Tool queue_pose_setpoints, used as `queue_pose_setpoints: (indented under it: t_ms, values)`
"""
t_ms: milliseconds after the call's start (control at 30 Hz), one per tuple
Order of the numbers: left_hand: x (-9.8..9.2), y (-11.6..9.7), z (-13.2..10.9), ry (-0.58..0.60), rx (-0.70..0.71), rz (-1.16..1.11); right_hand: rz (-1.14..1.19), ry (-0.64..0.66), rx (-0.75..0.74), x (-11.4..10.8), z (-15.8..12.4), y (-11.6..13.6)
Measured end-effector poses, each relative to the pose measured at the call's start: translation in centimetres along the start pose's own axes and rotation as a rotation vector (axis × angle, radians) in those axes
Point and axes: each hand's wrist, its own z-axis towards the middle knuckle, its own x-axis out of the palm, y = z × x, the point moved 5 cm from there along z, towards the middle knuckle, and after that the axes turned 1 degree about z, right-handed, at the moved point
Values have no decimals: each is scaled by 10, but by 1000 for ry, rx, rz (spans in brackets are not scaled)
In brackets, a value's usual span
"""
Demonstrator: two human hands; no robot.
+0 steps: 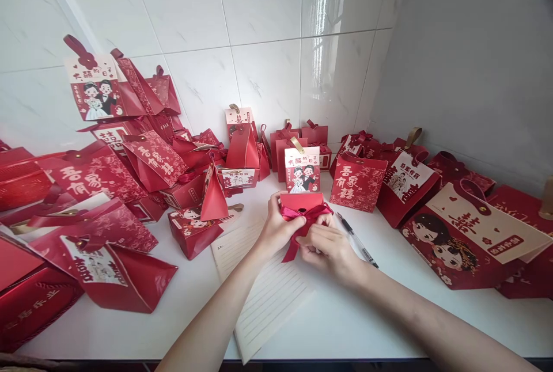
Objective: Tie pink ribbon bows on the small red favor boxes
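Note:
A small red gift box [301, 200] with a red ribbon [291, 251] across its front is between my two hands, above the lined paper. My left hand [279, 225] grips the box's left side, its thumb pressed onto the ribbon. On the right, my right hand [330, 245] has its fingers curled in and pinches the ribbon near the bow. A ribbon tail hangs down between the hands. The box's lower part is hidden behind my hands.
Lined paper [268, 308] lies under my forearms on the white table [389, 314]. A black pen [358, 239] rests right of my right hand. Red boxes are piled on the left [129, 277] and stand on the right [458, 239]. Behind is a tiled wall.

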Motion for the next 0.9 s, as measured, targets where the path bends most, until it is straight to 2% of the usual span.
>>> queue_pose_setpoints:
  t_ms: [900]
  values:
    - [1, -5, -2, -1, 22, 33, 22, 94, -49, 2, -4, 0]
